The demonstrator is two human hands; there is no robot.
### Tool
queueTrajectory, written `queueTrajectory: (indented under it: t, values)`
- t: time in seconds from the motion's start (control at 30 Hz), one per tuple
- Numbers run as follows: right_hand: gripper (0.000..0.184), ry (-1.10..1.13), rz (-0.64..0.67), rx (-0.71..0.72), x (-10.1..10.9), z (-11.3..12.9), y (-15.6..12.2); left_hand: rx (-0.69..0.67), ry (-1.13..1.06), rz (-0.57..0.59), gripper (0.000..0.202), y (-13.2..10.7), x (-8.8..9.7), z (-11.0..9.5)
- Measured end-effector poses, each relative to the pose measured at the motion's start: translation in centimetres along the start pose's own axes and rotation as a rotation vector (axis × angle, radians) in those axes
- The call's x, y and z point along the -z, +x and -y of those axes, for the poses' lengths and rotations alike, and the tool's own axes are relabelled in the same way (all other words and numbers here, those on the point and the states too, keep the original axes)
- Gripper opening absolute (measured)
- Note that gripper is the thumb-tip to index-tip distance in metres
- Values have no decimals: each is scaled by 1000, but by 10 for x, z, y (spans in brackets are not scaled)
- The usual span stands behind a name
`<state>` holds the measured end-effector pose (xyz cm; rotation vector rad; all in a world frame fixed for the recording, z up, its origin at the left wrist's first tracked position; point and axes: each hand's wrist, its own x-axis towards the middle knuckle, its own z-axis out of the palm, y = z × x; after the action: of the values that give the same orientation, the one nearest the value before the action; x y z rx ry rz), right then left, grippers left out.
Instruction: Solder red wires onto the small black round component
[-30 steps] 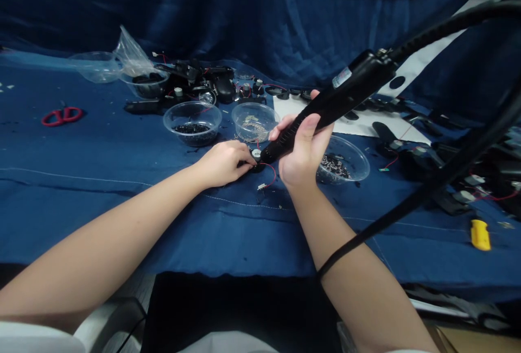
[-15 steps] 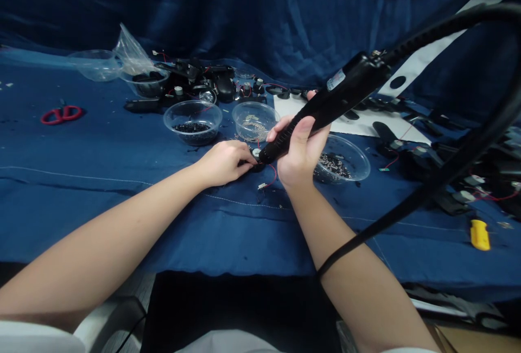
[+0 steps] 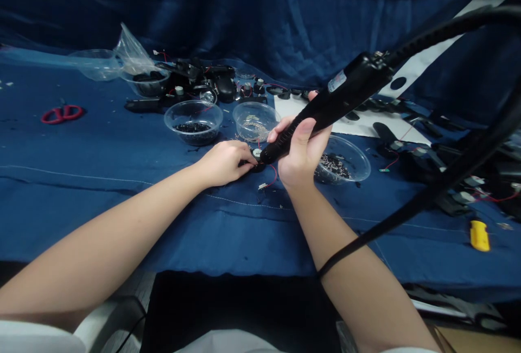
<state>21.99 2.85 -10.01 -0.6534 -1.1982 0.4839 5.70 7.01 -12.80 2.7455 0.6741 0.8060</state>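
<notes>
In my right hand (image 3: 302,152) is a black electric screwdriver (image 3: 325,108), tilted, its thick cable (image 3: 439,38) running up to the right and looping back over my forearm. Its nose points down at a small black part with a white round piece (image 3: 256,153) and thin red wires. My left hand (image 3: 230,162) lies on the cloth with fingertips pinched at the left edge of that part. The screwdriver's tip and most of the part are hidden. A small white connector (image 3: 262,186) ends the red wire in front.
Clear bowls stand behind my hands: one with black bits (image 3: 193,122), one with small screws (image 3: 255,122), one with mixed pieces (image 3: 344,159). Red-handled scissors (image 3: 62,114) lie left. Black parts (image 3: 459,196) with wires are heaped right, near a yellow tool handle (image 3: 480,235).
Almost nothing differs. The screwdriver has shifted very slightly, and its cable has swung a little on the right; both hands keep their places.
</notes>
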Motion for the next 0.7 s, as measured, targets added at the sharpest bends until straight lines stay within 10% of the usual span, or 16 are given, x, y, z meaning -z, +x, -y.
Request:
queueTrajectory:
  t: [0.7]
  values:
    - [29,113,29,32,-1,2,0,34,-44,16,10,-1,6,-3]
